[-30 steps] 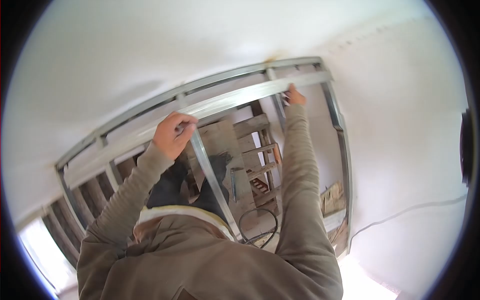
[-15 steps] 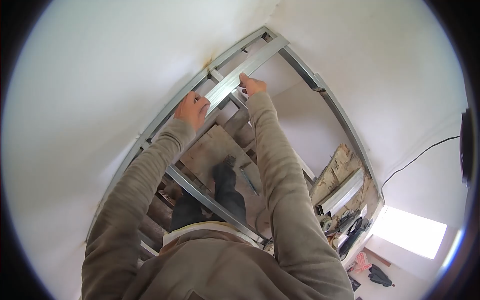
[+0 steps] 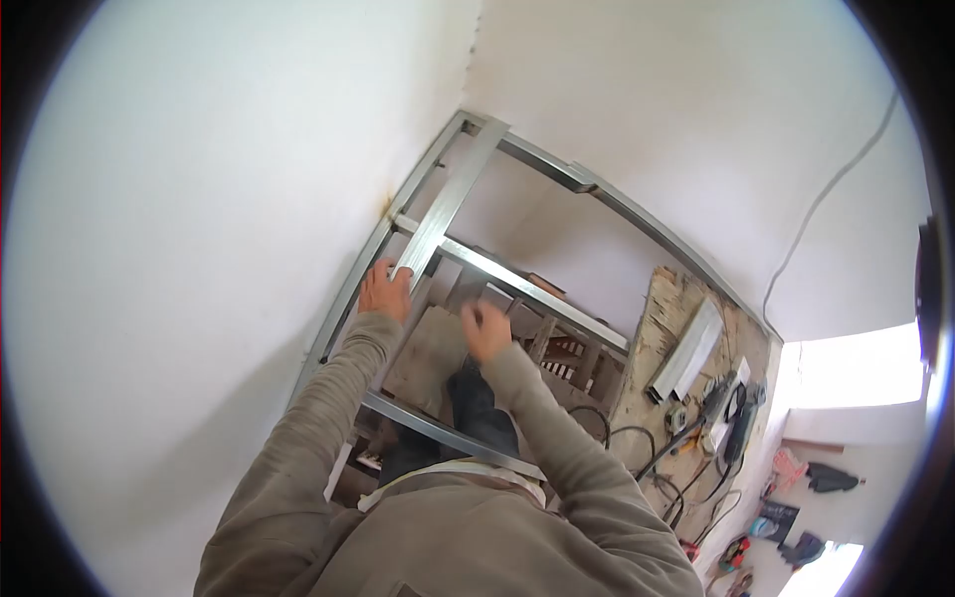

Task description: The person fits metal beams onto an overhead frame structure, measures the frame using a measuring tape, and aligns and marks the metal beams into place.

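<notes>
Stiff, slick-looking bar (image 3: 445, 204): grip edges
Our left hand (image 3: 385, 292) holds it; right hand (image 3: 487, 330) (four o'clock, blurred) we can't tell

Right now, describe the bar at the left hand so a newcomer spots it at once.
Find the metal frame set where two white walls meet. Along its left side, a bar touched by the left hand runs beside the wall-side rail. Unlike that rail, it passes over the crosspiece, showing a broad, bright face.
</notes>
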`<state>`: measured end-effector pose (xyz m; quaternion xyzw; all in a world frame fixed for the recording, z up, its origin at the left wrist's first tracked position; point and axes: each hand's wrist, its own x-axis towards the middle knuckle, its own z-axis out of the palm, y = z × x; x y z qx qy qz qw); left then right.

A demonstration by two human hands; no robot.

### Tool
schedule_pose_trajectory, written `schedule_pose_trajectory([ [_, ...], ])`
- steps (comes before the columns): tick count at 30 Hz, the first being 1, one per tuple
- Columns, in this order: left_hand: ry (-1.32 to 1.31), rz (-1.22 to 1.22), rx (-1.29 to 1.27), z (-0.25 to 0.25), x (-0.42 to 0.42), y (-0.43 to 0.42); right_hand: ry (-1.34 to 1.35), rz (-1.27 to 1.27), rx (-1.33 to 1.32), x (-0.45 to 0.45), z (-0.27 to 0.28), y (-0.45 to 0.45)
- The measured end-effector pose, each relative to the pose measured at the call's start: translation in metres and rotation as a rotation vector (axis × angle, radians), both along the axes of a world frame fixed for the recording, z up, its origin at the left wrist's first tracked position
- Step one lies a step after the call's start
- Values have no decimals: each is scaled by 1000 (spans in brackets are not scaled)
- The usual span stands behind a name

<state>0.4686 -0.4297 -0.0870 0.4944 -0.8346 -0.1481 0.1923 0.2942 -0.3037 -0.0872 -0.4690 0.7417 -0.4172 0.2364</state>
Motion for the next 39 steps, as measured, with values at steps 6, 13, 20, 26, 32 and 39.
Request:
schedule_pose_trajectory([
  [6, -29, -65, 74, -18, 1, -11, 54, -39, 388, 16, -3, 201],
  [13, -32, 0, 15, -14, -4, -5, -53, -220, 454, 35, 0, 253],
  [20, 10, 66, 109, -10, -13, 2, 22, -197, 248, 17, 15, 253],
  [26, 18, -64, 22, -34, -8, -17, -94, -478, -11, 7, 128, 278],
  [32, 195, 9, 356, -12, -14, -10, 39, -920, 35, -20, 117, 366],
  [39, -21, -66, 65, -28, -4, -16, 55, -906, 696, -21, 94, 453],
])
